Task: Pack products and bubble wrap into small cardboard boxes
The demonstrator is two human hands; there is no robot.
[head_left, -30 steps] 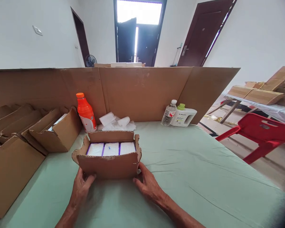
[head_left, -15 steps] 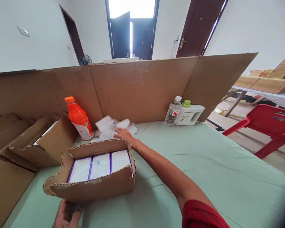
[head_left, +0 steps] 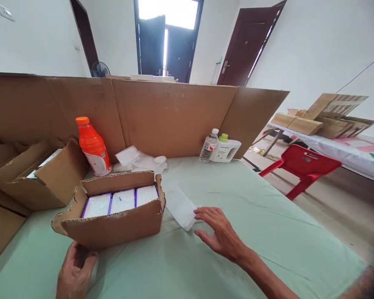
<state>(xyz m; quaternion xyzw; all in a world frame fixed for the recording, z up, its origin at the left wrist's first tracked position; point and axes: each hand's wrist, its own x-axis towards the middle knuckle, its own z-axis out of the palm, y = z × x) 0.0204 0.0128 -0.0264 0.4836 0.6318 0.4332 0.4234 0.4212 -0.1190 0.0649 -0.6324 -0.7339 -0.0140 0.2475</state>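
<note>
Right hand [head_left: 220, 234], fingers spread, empty, touches white foam packet [head_left: 180, 206] flat on bench [head_left: 252, 216] just right of open carton [head_left: 112, 226]. Left hand [head_left: 75, 272] curls at carton's near base, grip unclear. Lifting packet needs edge pinch.

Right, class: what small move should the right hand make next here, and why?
Probably close the right hand on the sheet and lift it: the hand lies open at its near end, the sheet lies flat beside the box, and the left hand is at the box's near corner.
</note>
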